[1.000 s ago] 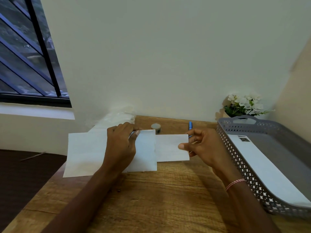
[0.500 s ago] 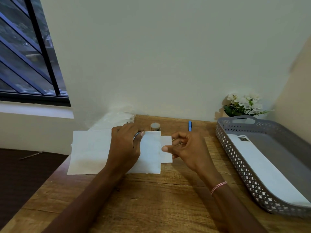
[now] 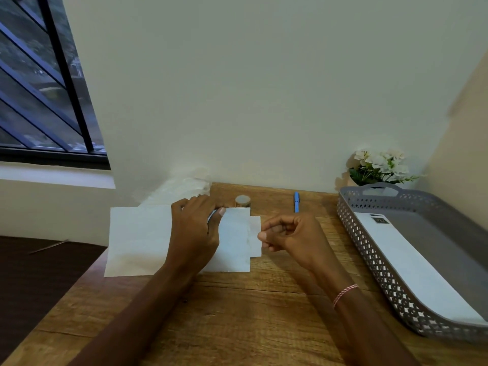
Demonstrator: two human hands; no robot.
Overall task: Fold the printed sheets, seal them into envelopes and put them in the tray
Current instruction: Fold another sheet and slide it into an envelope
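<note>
At the desk's [image 3: 237,313] far left corner a white envelope [image 3: 137,241] lies flat, its left end overhanging the left edge. The left hand [image 3: 194,233] rests palm down on the envelope, fingers [image 3: 200,204] curled at its far edge and thumb on the paper, holding it in place. A folded sheet [image 3: 255,235] sticks out of the envelope's right end as a narrow strip. The right hand [image 3: 293,237] touches that strip's right edge, its fingers [image 3: 274,228] bent in close around the thumb, pinching or pushing the sheet; which, I cannot tell. Behind, near the desk's far edge, stand a small tape roll [image 3: 243,201] and a blue pen [image 3: 296,202]. At the right edge sits a grey perforated tray [image 3: 369,260] holding a sealed envelope [image 3: 412,265], with white flowers [image 3: 380,165] in the far right corner
</note>
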